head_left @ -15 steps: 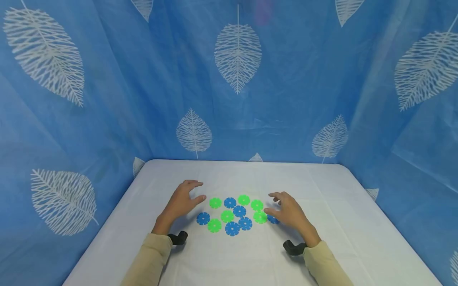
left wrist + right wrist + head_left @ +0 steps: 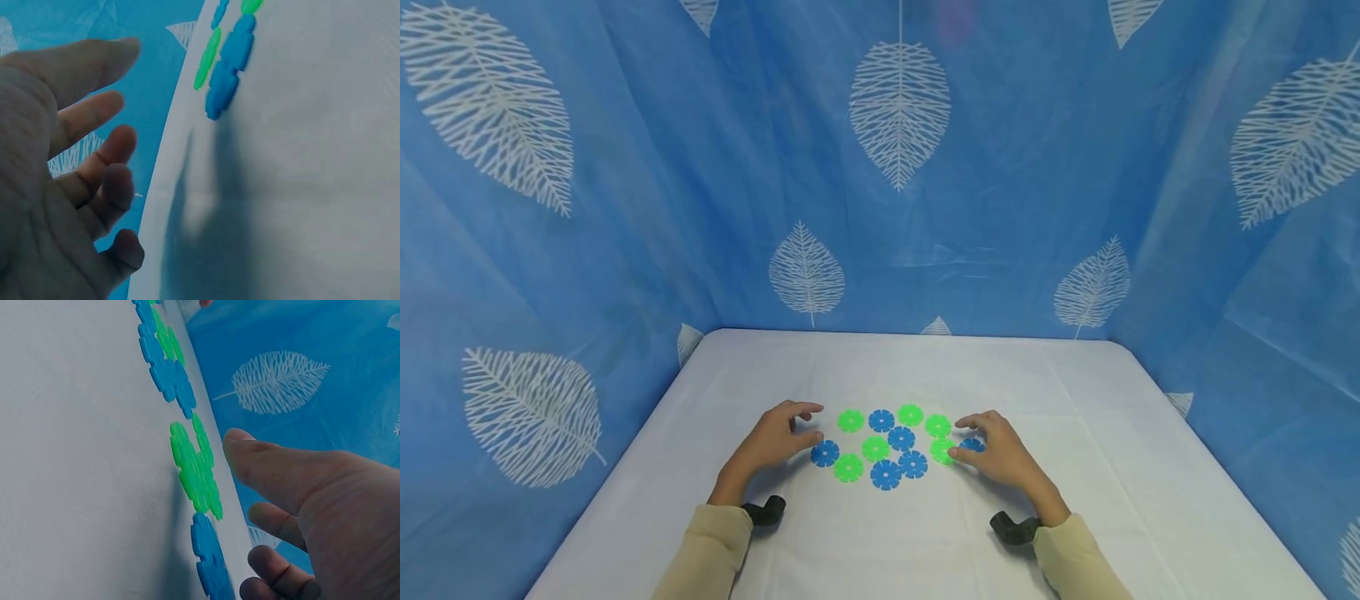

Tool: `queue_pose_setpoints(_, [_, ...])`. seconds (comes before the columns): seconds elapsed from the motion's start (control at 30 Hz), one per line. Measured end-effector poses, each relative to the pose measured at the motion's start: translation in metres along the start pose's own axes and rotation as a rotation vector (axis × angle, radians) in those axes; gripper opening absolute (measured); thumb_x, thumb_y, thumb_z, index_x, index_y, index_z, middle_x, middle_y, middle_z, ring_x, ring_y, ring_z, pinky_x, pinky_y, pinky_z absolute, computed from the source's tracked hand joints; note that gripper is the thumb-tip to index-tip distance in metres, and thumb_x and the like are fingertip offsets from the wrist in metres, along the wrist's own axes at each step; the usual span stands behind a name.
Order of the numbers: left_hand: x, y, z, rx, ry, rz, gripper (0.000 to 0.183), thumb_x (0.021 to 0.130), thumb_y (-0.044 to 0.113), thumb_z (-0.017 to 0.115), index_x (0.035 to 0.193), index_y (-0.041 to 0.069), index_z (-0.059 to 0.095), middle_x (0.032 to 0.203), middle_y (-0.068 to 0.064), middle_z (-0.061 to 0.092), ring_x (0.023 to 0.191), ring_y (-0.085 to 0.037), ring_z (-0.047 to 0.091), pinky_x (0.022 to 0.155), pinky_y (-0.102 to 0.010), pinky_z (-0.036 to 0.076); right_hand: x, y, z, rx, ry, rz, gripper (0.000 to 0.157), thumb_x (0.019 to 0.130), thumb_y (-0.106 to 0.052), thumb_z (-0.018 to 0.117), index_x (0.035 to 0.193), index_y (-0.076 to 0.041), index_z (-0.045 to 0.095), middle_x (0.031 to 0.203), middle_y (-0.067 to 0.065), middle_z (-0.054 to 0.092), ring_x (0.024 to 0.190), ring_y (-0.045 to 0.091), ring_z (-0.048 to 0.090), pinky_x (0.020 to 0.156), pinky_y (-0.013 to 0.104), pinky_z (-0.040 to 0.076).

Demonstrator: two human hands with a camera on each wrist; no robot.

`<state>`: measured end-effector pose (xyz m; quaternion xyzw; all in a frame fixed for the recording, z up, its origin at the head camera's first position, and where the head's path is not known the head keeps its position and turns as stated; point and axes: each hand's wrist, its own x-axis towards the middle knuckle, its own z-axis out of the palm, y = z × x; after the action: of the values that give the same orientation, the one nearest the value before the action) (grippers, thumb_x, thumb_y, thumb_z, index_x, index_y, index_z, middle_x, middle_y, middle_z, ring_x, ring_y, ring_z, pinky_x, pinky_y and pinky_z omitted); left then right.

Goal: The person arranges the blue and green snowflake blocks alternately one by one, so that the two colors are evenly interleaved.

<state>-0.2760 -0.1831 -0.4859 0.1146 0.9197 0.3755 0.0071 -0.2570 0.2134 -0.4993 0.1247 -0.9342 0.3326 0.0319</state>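
Note:
Several flat, notched snowflake discs, some green and some blue, lie on the white-covered table. My left hand (image 2: 778, 437) hovers at the left end of the group, thumb and fingers apart and holding nothing. Its thumb tip is close by the leftmost blue disc (image 2: 825, 453); a green disc (image 2: 848, 468) lies just right of that. At the other end my right hand (image 2: 1002, 452) hangs over the discs with loosely bent, empty fingers. Its thumb tip overlaps a green disc (image 2: 940, 450), and a blue disc (image 2: 972, 444) shows between thumb and fingers. In the right wrist view, two green discs (image 2: 194, 469) overlap.
The white tablecloth (image 2: 880, 550) spreads around the discs. A blue curtain (image 2: 1015, 167) with white leaf prints stands behind the table and along both sides. Black wrist mounts (image 2: 766, 511) sit at the cuffs of the beige sleeves (image 2: 707, 550).
Both hands have come down a little toward the discs, the left one also nearer to me. The head view has tilted slightly. The discs lie as before.

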Motion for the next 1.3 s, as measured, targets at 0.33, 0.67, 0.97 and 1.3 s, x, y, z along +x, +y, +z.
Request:
queue_pose_setpoints(0.33, [-0.004,-0.006,0.007,0.002,-0.099,0.009,0.046,0.083,0.027,0.082,0.126,0.019,0.069,0.113,-0.001,0.065,0.089,-0.015,0.052,0.074,-0.032,0.045,0.001,-0.001,0.01,-0.07,0.0,0.006,0.049,0.076,-0.043,0.085,0.117,-0.019,0.071,0.109,0.002,0.063,0.102,0.021,0.059,0.094,0.054,0.043])
queue_pose_setpoints(0.67, [-0.006,-0.011,0.008,0.035,-0.152,0.029,0.049,0.078,0.031,0.086,0.124,0.021,0.07,0.111,0.003,0.063,0.103,-0.014,0.056,0.091,-0.039,0.049,0.003,0.004,0.017,-0.086,0.002,0.024,0.05,0.075,-0.043,0.086,0.116,-0.02,0.071,0.115,0.005,0.059,0.113,0.027,0.051,0.102,0.056,0.034])
queue_pose_setpoints(0.97, [-0.006,-0.013,0.009,0.054,-0.178,0.076,0.046,0.079,0.032,0.085,0.121,0.019,0.071,0.11,0.003,0.062,0.104,-0.014,0.055,0.095,-0.043,0.048,0.002,0.007,0.02,-0.055,0.007,0.024,0.047,0.076,-0.043,0.085,0.115,-0.022,0.072,0.119,0.006,0.058,0.115,0.028,0.05,0.103,0.057,0.031])
queue_pose_setpoints(1.3, [-0.004,-0.015,0.01,0.056,-0.175,0.047,0.042,0.079,0.032,0.085,0.119,0.024,0.073,0.109,0.004,0.061,0.103,-0.014,0.056,0.095,-0.044,0.05,0.001,0.008,0.022,-0.038,0.006,0.022,0.042,0.078,-0.042,0.084,0.114,-0.024,0.071,0.12,0.006,0.055,0.114,0.027,0.048,0.103,0.058,0.03])
